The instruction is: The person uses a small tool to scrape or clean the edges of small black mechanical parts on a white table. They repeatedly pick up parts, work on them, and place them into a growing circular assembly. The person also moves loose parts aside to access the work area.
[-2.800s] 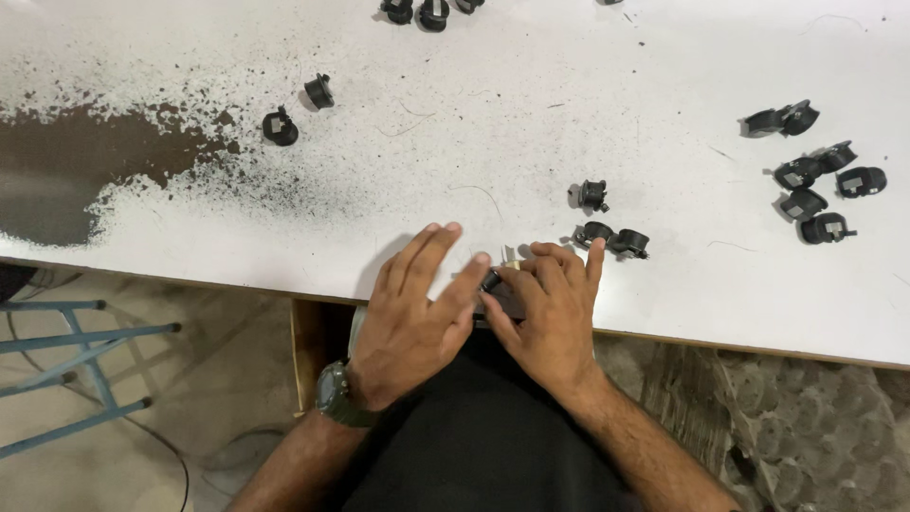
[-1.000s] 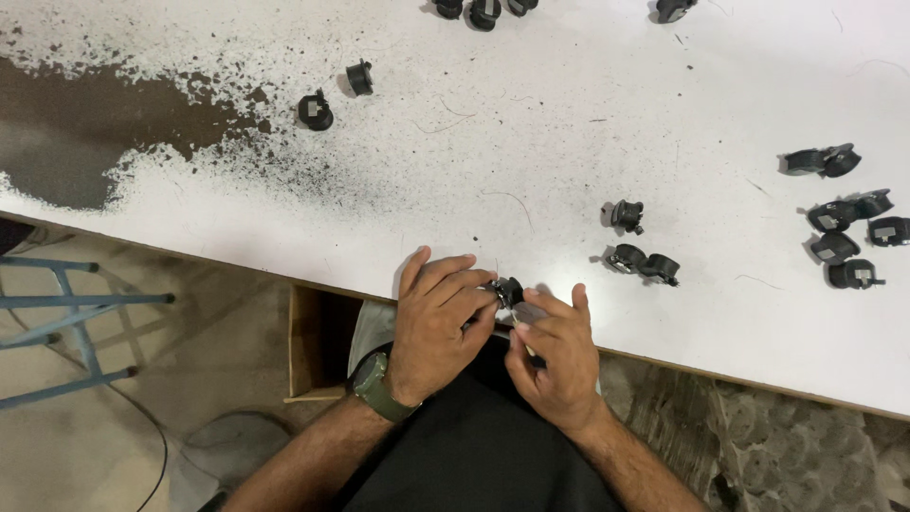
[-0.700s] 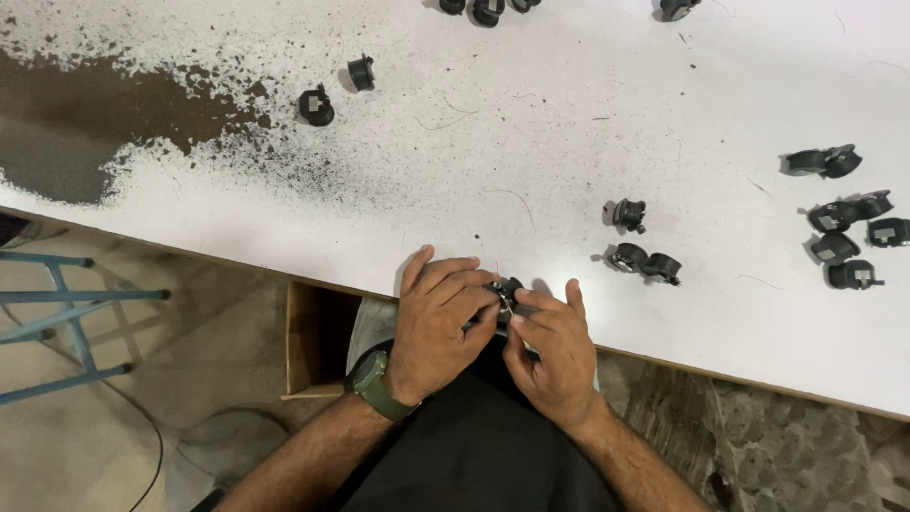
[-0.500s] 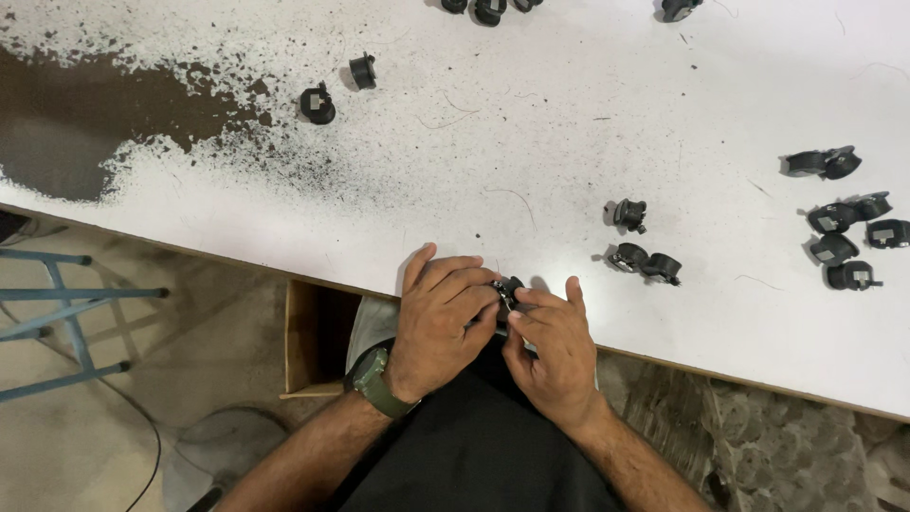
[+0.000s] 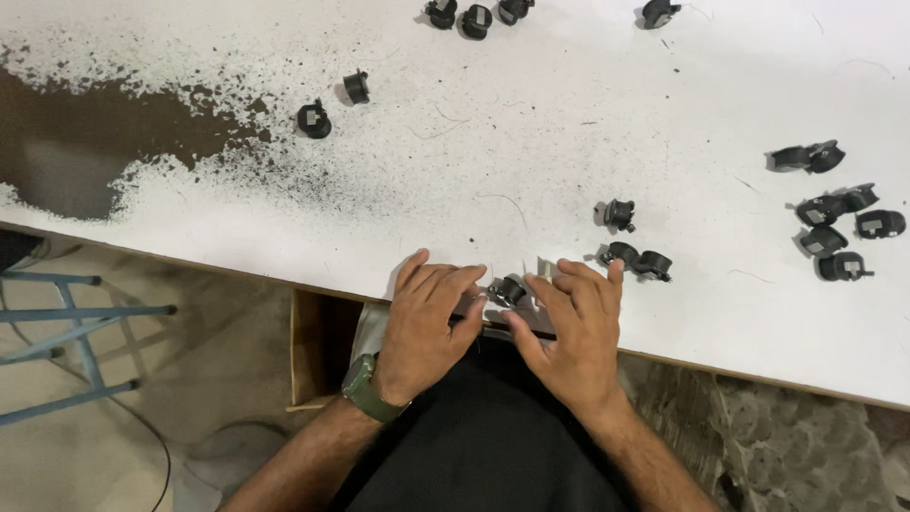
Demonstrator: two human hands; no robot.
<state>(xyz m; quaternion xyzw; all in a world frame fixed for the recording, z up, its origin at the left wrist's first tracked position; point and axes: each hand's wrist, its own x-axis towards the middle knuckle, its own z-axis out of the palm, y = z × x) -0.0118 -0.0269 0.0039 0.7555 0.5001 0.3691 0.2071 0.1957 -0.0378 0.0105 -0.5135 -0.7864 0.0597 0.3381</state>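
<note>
Both hands work a small black caster (image 5: 508, 289) at the desk's near edge: left hand (image 5: 428, 322) fingers spread flat over it, right hand (image 5: 569, 327) thumb and fingers loosely curled beside, touching the part. Whether either truly pinches it can't be told, as fingers hide the contact. Best handled w/ steady pressure from both sides, part kept over the desk (image 5: 531, 133) so it can't drop off the edge. Green watch (image 5: 365, 389) on left wrist. More casters, hard black plastic, rounded: a pair (image 5: 637, 258) just beside, a cluster (image 5: 839, 223) well apart at right. Desk top white, matte, w/ a brown worn patch (image 5: 90, 133) speckling outward.
</note>
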